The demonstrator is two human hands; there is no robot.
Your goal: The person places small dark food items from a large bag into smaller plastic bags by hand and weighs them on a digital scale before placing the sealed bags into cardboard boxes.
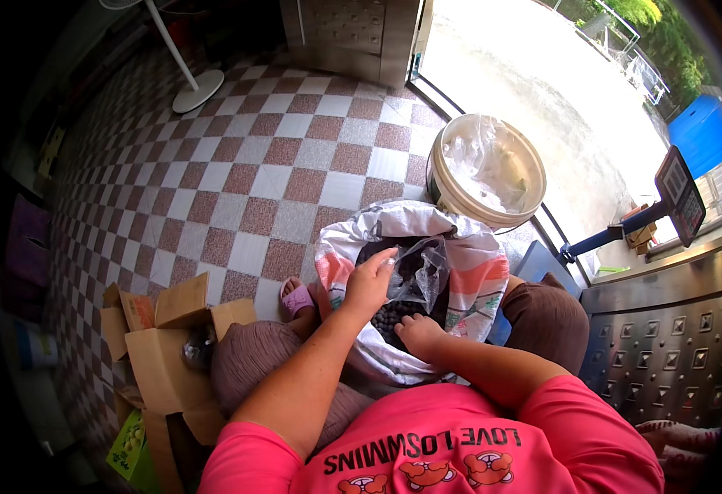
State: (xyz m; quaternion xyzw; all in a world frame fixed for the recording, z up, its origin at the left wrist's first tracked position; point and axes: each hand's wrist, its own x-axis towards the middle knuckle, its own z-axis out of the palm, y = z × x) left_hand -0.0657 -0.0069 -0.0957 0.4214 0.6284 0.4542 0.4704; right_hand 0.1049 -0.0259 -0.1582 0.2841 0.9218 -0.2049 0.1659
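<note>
A white woven sack (478, 247) with orange bands and its rim rolled down stands between my knees. Inside it lie many small, round, dark items (392, 318); their kind is not clear. My left hand (370, 281) holds the edge of a clear plastic bag (426, 272) over the sack's mouth, thumb and fingers pinched together. Lower in the sack, my right hand (421, 336) rests with its fingertips on the dark items, palm down, and I cannot tell whether it grips any of them.
Beyond the sack is a cream bucket (521, 204) with clear plastic in it. An opened cardboard box (157, 364) stands at my left. A scale with a raised display (682, 196) is on the right, by the metal door (663, 346). A white fan base (198, 91) stands farther off.
</note>
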